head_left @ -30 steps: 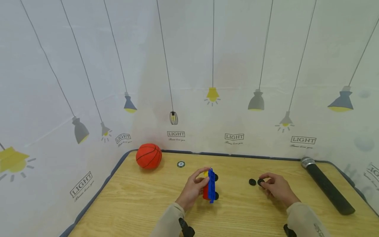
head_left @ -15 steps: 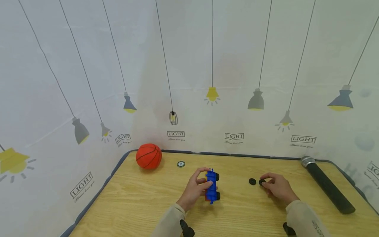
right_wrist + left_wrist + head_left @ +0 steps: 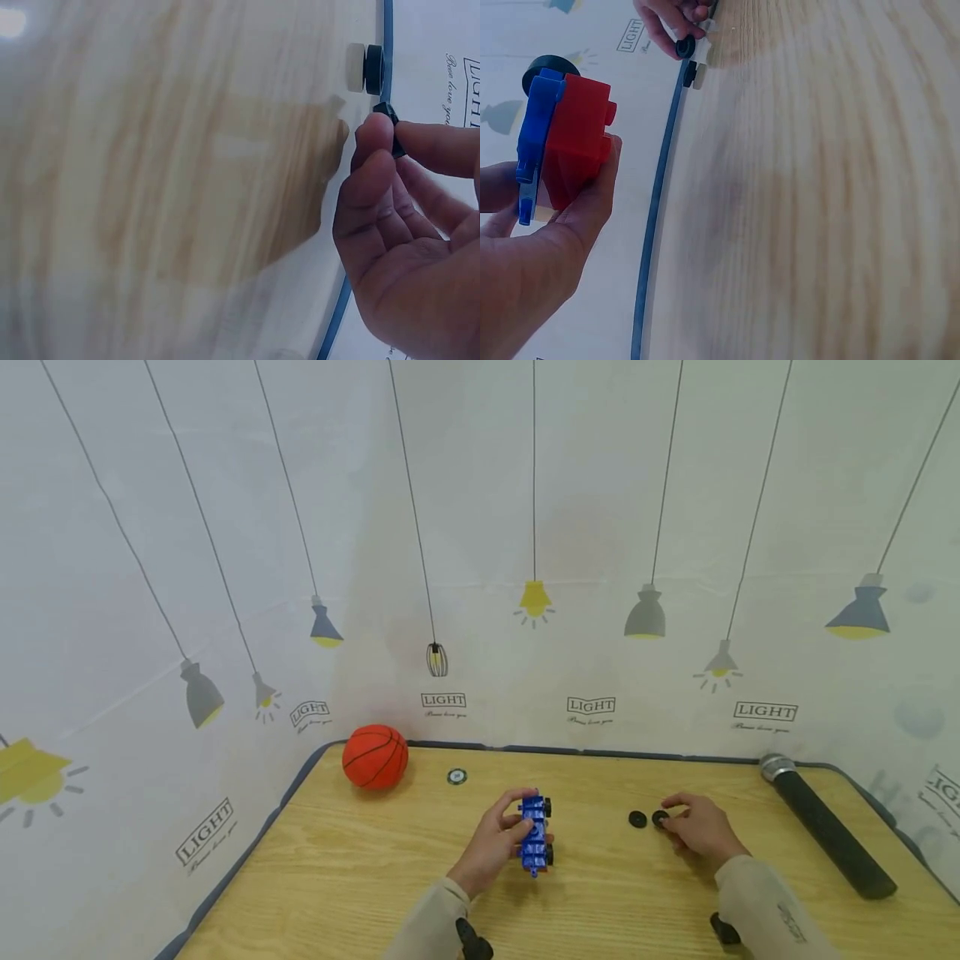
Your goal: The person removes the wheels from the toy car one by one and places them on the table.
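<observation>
My left hand [image 3: 487, 852] grips a toy car [image 3: 534, 835] above the table, its blue underside tilted up towards the head camera. Two black wheels show along the car's right side; no wheels show on the left side, partly behind my fingers. A red studded block [image 3: 577, 131] sits against the blue base in the left wrist view. Over to the right, my right hand [image 3: 703, 828] pinches a small black wheel [image 3: 396, 135] between thumb and fingertips. Beside it, a second loose black wheel [image 3: 637, 819] is on the table, apart from the fingers.
A red toy basketball [image 3: 375, 757] sits at the back left of the wooden table [image 3: 337, 877]. Near it lies a round chip [image 3: 457, 777]. A black microphone [image 3: 832, 835] with a silver head lies along the right side. A printed curtain [image 3: 480, 527] rises behind the table.
My left hand has rolled the toy car so its blue underside faces up more fully. The right hand stays nearly in place, still pinching the wheel.
</observation>
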`<state>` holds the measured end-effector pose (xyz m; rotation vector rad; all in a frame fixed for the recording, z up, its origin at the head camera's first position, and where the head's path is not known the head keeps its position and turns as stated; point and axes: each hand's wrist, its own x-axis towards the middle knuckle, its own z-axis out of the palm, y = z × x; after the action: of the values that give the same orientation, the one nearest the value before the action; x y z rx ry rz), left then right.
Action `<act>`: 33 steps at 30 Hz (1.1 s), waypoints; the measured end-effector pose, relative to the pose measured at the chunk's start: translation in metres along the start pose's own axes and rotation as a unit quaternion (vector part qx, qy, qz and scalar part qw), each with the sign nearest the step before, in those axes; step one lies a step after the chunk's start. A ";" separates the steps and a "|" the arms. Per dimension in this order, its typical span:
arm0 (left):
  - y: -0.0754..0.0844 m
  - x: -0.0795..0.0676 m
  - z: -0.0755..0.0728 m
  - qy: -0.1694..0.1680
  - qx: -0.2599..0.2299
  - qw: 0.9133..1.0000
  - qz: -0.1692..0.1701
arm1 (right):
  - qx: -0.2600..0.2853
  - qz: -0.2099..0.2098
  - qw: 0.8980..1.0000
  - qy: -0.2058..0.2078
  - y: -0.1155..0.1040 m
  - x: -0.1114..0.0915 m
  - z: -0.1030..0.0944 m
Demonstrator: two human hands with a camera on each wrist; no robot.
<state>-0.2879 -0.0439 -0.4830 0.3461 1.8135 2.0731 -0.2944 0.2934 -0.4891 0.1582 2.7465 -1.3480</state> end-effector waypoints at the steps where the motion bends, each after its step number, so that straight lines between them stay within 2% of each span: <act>1: 0.000 0.000 0.000 0.000 -0.001 1.000 -0.001 | 0.001 -0.001 1.000 -0.002 -0.001 0.000 0.000; 12: 0.000 0.000 0.001 -0.024 0.004 1.000 -0.006 | -0.013 0.026 1.000 0.003 -0.001 0.008 -0.001; 21: -0.001 -0.001 0.001 -0.047 -0.025 0.999 -0.007 | -0.027 0.030 0.999 -0.007 -0.001 0.011 0.000; 33: -0.004 -0.002 0.006 -0.033 -0.081 0.996 -0.006 | -0.042 0.033 0.998 -0.015 -0.002 0.009 -0.001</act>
<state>-0.2835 -0.0392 -0.4862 0.3544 1.5944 2.1573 -0.3036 0.2938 -0.4876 0.2211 2.7418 -1.2071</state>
